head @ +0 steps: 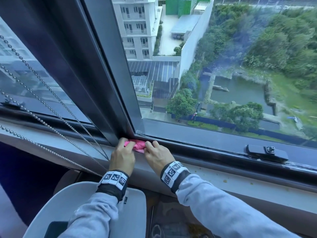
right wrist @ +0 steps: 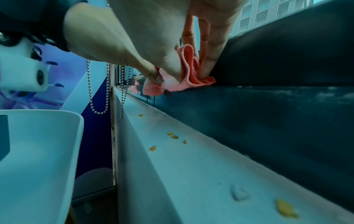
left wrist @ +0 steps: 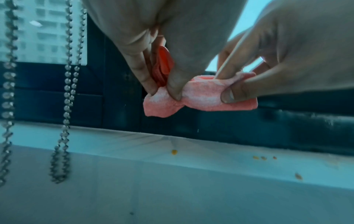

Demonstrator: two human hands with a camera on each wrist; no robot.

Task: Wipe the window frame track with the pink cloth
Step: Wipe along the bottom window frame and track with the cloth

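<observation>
Where both hands pinch it, left hand [head: 122,158], right hand [head: 158,158]: pink cloth [left wrist: 201,97], fuzzy, bunched in folds.

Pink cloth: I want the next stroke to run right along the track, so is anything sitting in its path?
The window latch sits on the frame further right. Between it and the pink cloth, pinched by the left hand and right hand, the track shows no obstruction.
</observation>
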